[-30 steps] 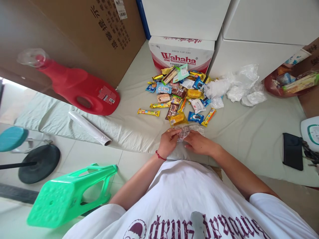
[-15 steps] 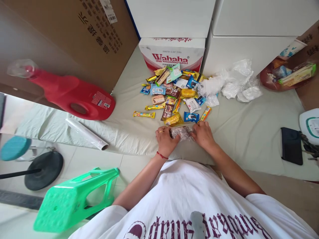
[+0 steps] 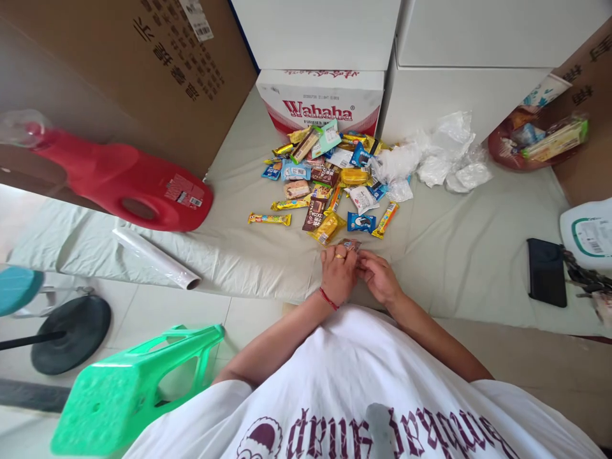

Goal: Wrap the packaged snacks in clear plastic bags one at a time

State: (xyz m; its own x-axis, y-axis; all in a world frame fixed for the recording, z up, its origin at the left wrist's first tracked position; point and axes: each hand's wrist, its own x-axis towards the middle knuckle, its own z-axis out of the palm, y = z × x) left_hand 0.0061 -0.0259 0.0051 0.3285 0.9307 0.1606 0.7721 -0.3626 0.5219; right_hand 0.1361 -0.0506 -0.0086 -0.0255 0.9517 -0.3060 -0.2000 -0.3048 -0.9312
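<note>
Close to the front of the white shirt (image 3: 335, 370), both hands meet over one small packet (image 3: 351, 243), which pokes out beyond the knuckles at the near edge of the pale sheet (image 3: 229, 245). The left hand (image 3: 338, 271) is curled over it, hiding most of it; the right hand (image 3: 378, 274) has bent fingers touching the left's, and whether it grips anything I cannot tell. With both hands there, work on this piece looks unfinished. To the left lies a roll of clear film (image 3: 155, 258). Just beyond the packet, a yellow snack (image 3: 327, 227) and a blue snack (image 3: 361, 222) begin a loose heap, seemingly much left to handle. To its right sit crumpled plastic bundles (image 3: 452, 137), perhaps finished ones, though their contents are unclear. Behind the heap stands a red-and-white carton (image 3: 319, 95).
</note>
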